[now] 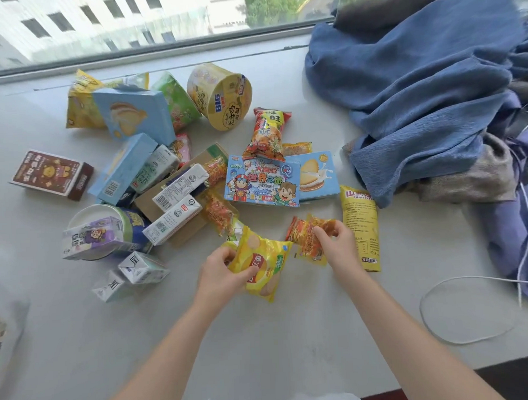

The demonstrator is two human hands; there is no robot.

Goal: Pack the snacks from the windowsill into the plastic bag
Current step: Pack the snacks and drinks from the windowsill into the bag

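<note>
Snacks lie scattered over the pale windowsill (291, 333). My left hand (222, 274) grips a yellow chip bag (265, 265) at its left edge. My right hand (337, 242) pinches an orange snack packet (306, 237) just right of that bag. A translucent plastic bag (5, 313) shows at the far left edge, blurred. Around the hands lie a long yellow packet (361, 223), a blue cartoon box (262, 182), a biscuit box (317, 175), a red snack bag (268, 134) and a yellow noodle cup (220, 96).
Milk cartons (173, 197), blue boxes (134, 114) and a brown box (51, 176) crowd the left half. A heap of blue and grey clothes (426, 89) fills the right side. A white cable (458, 309) loops near the front right edge. The window runs along the back.
</note>
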